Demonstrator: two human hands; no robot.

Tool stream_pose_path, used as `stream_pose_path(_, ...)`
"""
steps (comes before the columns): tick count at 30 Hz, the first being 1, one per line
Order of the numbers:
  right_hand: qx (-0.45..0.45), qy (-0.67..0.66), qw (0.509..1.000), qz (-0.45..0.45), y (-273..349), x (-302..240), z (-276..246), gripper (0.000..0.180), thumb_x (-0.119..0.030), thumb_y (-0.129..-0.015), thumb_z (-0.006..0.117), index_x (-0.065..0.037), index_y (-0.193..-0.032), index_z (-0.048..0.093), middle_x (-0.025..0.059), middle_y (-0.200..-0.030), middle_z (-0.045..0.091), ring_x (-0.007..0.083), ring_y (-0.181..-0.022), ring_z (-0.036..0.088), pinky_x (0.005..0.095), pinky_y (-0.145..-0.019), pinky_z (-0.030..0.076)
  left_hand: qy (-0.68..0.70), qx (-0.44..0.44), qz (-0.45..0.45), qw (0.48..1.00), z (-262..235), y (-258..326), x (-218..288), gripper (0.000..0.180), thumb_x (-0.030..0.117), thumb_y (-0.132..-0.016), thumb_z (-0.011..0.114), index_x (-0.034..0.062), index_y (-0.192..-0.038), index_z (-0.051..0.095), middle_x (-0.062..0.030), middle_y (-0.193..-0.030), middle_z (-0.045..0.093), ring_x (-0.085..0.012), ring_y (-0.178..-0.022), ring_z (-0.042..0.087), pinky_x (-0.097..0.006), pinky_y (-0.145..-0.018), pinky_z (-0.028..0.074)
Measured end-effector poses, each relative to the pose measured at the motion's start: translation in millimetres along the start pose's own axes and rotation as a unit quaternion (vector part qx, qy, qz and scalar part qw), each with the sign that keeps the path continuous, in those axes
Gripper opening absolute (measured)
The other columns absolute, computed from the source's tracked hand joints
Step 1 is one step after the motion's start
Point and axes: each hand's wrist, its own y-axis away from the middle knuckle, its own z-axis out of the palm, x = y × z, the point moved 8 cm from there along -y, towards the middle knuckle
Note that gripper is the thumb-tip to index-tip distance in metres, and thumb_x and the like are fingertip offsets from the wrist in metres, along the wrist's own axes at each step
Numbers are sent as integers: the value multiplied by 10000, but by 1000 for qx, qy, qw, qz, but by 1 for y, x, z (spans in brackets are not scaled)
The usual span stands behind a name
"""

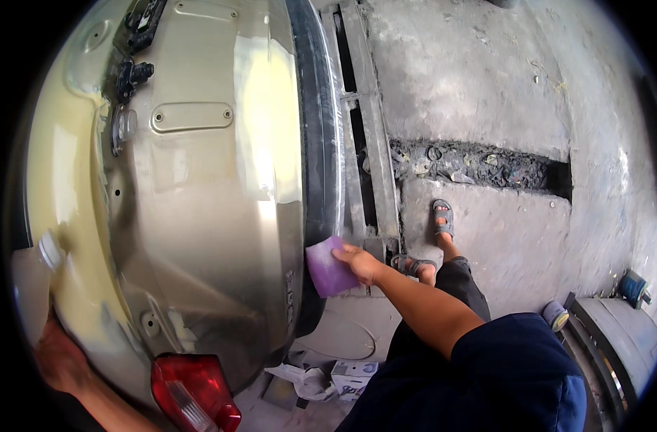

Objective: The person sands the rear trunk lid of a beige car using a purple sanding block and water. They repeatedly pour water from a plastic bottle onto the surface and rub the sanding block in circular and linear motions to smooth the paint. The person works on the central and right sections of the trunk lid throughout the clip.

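My right hand (pixel 357 263) pinches a purple sheet of sandpaper (pixel 330 272), its face dusted with pale powder. The sheet lies against the dark lower edge (pixel 324 144) of a car's gold rear panel (pixel 206 237). At the far left, my left hand (pixel 61 358) is closed around the lower part of a translucent bottle (pixel 30 284) with a white cap; the fingers are partly hidden and blurred. Behind the bottle, a pale yellow coated body surface (pixel 69 187) runs along the car. A larger yellow and white patch (pixel 267 115) covers part of the gold panel.
A red tail lamp (pixel 193 392) sits at the car's near corner. Metal floor rails (pixel 375 122) and a debris-filled trench (pixel 479 165) lie to the right. Cans (pixel 555 315) stand by a grey bench (pixel 623 338). A white box (pixel 354 374) rests on the floor.
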Motion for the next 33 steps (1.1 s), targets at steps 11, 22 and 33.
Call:
stream_pose_path(11,4,-17,998,-60,46,-53,-33,372,-285,-985,587,-72,-1285,532,80,-1171,636,213,-1047,626,392,-928,514,94,-40,-58,993,3,-8,-8,588,342,-1005,381,-83,-1412,391,-249,-1436,448,-397,-1342,424,-513,-1168,265)
stream_pose_path(22,-181,33,952,-246,125,-167,176,464,1,-821,617,-37,-1276,536,62,-998,634,165,-888,624,317,-797,526,-61,65,18,996,72,-6,15,636,448,-903,574,-30,-1314,493,-185,-1267,602,-303,-1142,616,-415,-958,510)
stream_pose_path(33,-357,108,907,-194,181,-131,339,761,-77,-786,557,-23,-1489,269,183,-1107,604,241,-975,586,340,-867,477,-87,64,30,994,85,-5,23,652,485,-876,602,-17,-1282,516,-160,-1222,624,-276,-1106,631,-390,-941,506)
